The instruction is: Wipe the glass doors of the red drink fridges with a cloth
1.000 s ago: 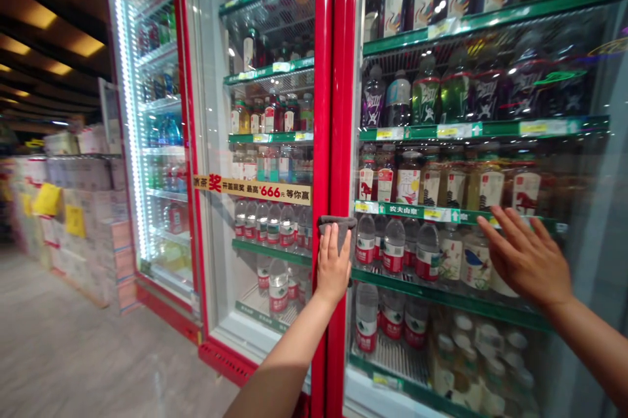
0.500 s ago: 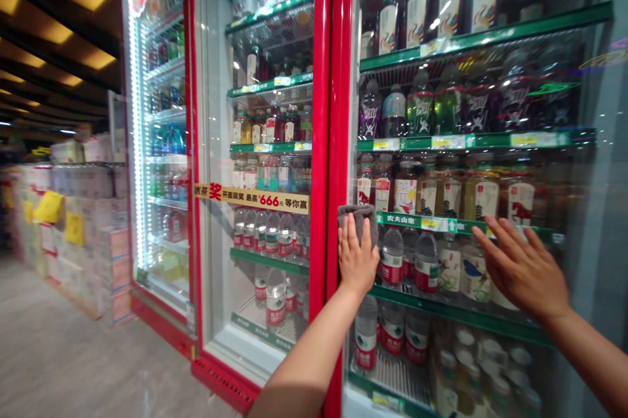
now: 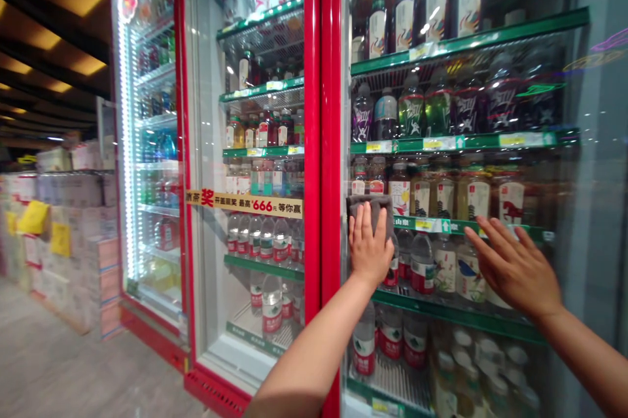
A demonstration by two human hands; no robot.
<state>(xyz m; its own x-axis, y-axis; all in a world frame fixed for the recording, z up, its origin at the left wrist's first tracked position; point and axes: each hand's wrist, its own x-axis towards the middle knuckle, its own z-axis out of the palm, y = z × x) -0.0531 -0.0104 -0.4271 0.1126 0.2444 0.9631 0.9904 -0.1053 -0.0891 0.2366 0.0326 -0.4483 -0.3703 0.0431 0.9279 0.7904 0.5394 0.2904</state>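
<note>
My left hand (image 3: 371, 244) lies with outstretched fingers on a folded grey cloth (image 3: 358, 209), holding it against the glass door (image 3: 589, 222) of a drinks fridge. The cloth sits just right of the red door frame (image 3: 331, 110), at the height of a shelf with a green edge strip. Farther right, my right hand (image 3: 520, 267) is open, fingers spread, palm toward the same pane and holding nothing. Whether its palm touches the glass I cannot tell. Behind the pane stand bottled drinks (image 3: 444, 186) in rows, partly covered by both hands.
To the left is another glass door with a gold promotional strip (image 3: 245, 204) across it. Beyond it stands a lit fridge (image 3: 157, 143). Stacked cartons (image 3: 73, 228) with yellow signs line the grey floor (image 3: 39, 352) at far left.
My left hand and the cloth have slid right, from the red frame's edge onto the glass. The view has shifted slightly; my right hand keeps about the same pose.
</note>
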